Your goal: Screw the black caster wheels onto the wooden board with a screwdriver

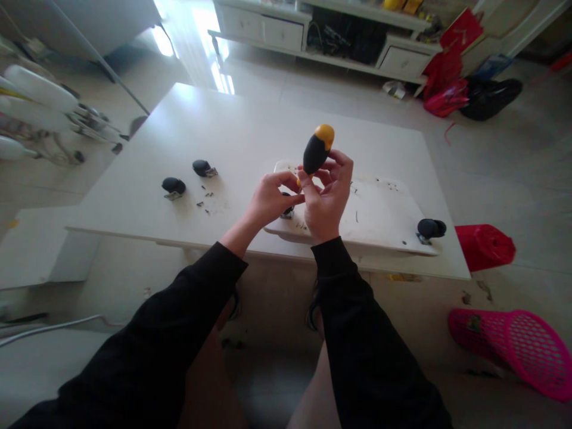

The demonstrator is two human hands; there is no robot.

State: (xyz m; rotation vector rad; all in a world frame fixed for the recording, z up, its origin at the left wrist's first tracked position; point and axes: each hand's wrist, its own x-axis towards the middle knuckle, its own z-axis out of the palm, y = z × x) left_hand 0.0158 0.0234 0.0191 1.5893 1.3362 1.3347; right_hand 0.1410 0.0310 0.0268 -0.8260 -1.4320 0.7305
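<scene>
Upright in my right hand is a screwdriver with a black and yellow handle, held near the handle's lower end. My left hand meets it there, thumb and forefinger closed together by the screwdriver's lower end; what they pinch is hidden. Below them a black caster wheel stands on the near left corner of a white panel, partly covered by my left hand. Another caster is at the panel's near right corner. The screwdriver's tip cannot be seen.
On the white table, two loose casters, one nearer and one farther, lie left of my hands beside several small screws. A red bin and a pink basket are on the floor at right. A white cabinet stands beyond.
</scene>
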